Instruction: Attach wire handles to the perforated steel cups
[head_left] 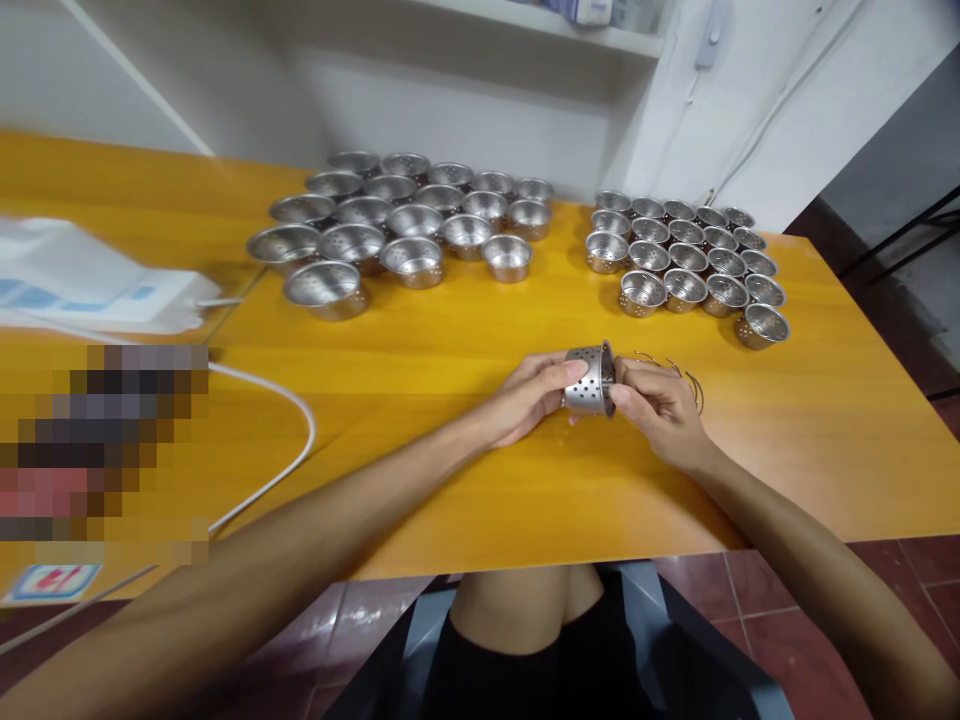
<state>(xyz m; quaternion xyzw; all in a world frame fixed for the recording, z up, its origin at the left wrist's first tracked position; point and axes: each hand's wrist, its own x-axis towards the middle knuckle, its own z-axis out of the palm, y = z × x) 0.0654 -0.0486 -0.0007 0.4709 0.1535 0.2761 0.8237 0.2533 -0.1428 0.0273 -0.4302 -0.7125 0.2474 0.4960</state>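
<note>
Tipped on its side, a perforated metal cup (587, 380) is held above the yellow table (420, 480), its rim facing right. The fingers of my left hand (529, 398) wrap round its closed end. My right hand (664, 408) is at the rim, with its thumb and fingers pinched together at the opening; what they hold there is too small to make out. Thin curved wires (694, 388) show just behind and to the right of my right hand.
Several perforated cups (412, 260) stand upright in rows at the back left, and several smaller ones (685, 288) at the back right. A white power strip (150, 300) lies left, its white cable (307, 415) looping across the table. A pixelated patch covers the left side.
</note>
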